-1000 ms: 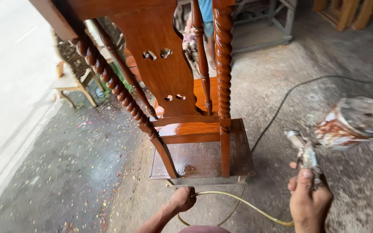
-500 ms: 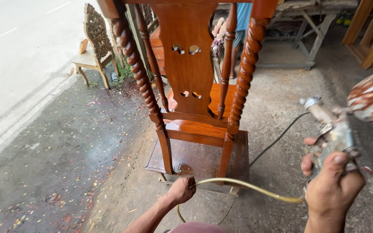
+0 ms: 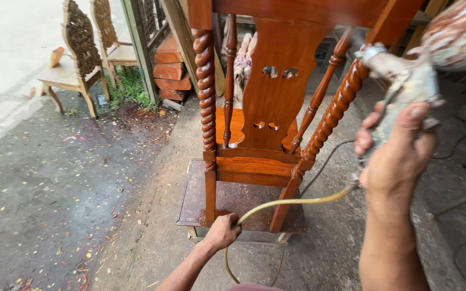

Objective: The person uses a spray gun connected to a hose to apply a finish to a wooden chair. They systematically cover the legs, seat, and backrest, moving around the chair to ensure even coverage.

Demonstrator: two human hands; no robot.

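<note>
1. Right hand (image 3: 397,156) at 3 o'clock, raised, fist wrapped tight on a spray gun (image 3: 405,81); thumb on the grip, paint-crusted cup (image 3: 457,32) at 1 o'clock.
2. Gun nozzle sits just beside the chair's right twisted post (image 3: 333,116), faint mist at the tip.
3. Left hand (image 3: 223,230) at 6 o'clock, low, closed around the yellow hose (image 3: 292,203); hose arcs from that fist up to the gun's base, and loops below the hand.
4. Glossy reddish wooden chair (image 3: 271,97) centre frame, 12 o'clock, standing on a dark square board (image 3: 195,194).
5. Left twisted post (image 3: 206,91) at 11 o'clock.
6. Two carved unfinished chairs (image 3: 82,48) at 10 o'clock, well apart, near stacked wood blocks (image 3: 171,70).
7. Black cable (image 3: 327,161) on the concrete right of the board.
</note>
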